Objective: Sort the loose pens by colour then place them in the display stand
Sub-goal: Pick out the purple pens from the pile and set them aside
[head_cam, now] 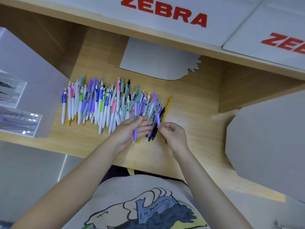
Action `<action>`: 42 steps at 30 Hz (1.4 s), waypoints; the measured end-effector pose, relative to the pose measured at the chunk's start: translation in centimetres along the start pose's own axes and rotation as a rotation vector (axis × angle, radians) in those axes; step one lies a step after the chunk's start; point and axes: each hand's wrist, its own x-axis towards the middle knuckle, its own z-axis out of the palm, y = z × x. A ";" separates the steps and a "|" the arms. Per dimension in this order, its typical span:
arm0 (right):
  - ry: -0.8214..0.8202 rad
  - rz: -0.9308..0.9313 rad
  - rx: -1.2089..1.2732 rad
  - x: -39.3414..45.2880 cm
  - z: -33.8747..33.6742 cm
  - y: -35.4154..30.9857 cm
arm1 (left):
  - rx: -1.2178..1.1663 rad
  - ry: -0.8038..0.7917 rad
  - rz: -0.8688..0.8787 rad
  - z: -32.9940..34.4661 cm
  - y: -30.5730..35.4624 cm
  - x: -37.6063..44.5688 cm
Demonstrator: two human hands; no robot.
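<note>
Head view looks down on a big heap of pens [105, 103] spread on a wooden shelf [189, 113], which I'll use as the landmark. At the heap's near-right edge, the left hand [130, 131] lies palm up with a purple pen [135, 129] resting across its mostly straight fingers. Just right of it, the right hand [171, 132] pinches another purple pen [156, 109] by its lower end. A clear stand [18, 111] sits well left of the heap. My guess is these pens are light, stiff plastic and a bit slick, so they'll roll. Grabbing by the rubber grip seems safest, and gathering same-colour ones in the palm should work fine.
</note>
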 end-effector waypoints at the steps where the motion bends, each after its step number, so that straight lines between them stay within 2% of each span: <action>1: -0.071 -0.017 -0.018 -0.9 0.1 0.1 | -0.031 -0.032 -0.014 0.4 -0.1 0.1; 4: -0.215 -0.079 -0.098 -1.8 0.8 0.3 | -0.096 -0.087 -0.045 1.2 -0.3 0.3; 6: -0.272 -0.111 -0.134 -1.1 1.0 0.0 | -0.094 -0.060 -0.020 0.8 -0.3 0.3; 7: -0.270 -0.128 -0.142 -0.5 0.9 -0.2 | -0.085 -0.029 -0.003 0.3 -0.2 0.3; 9: -0.162 -0.188 -0.192 1.4 0.5 -0.6 | -0.025 0.042 0.029 -0.8 -0.2 0.1; 11: -0.034 -0.271 -0.330 3.5 0.2 -0.9 | 0.089 0.084 0.049 -2.0 -0.3 -0.4; 12: -0.019 -0.294 -0.412 4.3 0.3 -1.1 | 0.137 0.084 0.052 -2.5 -0.3 -0.7; 15: -0.074 -0.303 -0.572 5.8 0.8 -1.6 | 0.193 0.056 0.036 -3.3 -0.5 -1.5; 22: -0.068 -0.293 -0.590 7.0 0.7 -1.3 | 0.151 0.013 0.008 -3.6 -1.0 -2.0; 28: -0.108 -0.303 -0.673 6.6 0.3 -1.2 | 0.115 0.050 0.007 -3.6 -0.9 -1.7; 37: -0.065 -0.318 -0.557 5.9 0.1 -0.7 | 0.174 0.098 -0.005 -2.9 -0.4 -1.8; 42: -0.042 -0.314 -0.285 4.2 -1.8 -2.2 | 0.213 0.101 0.024 -2.1 0.0 -1.9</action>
